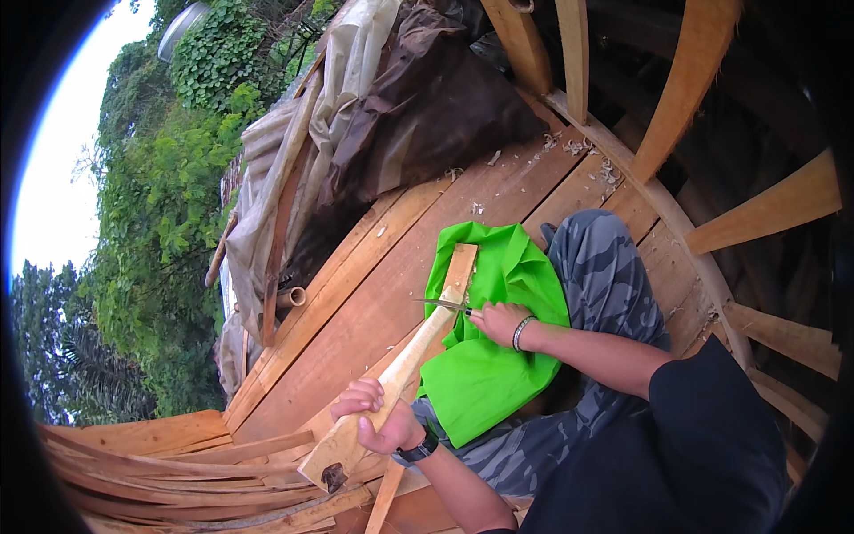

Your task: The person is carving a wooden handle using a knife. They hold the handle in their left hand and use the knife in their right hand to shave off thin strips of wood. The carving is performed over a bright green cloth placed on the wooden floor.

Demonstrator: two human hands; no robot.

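My left hand (396,429), with a dark watch at the wrist, is wrapped round the thick lower part of a long pale piece of wood (407,363). The piece slants up and away, and a dark knot or hollow marks its near end. In my right hand (500,324) is a knife (439,303); its blade lies across the wood near the narrow far end. Its handle is mostly hidden by my fingers. A bright green cloth (498,392) covers part of my lap under the work. Beyond the blade, a browner wooden end (462,262) rests on the cloth.
I sit on a plank floor (365,311) with scattered wood shavings (609,173). Upright wooden slats (689,80) rise from a curved rail (703,267) at the right. Stacked thin strips (187,467) lie lower left. A brown tarp (436,116) and a hollow tube (292,297) are at the far left.
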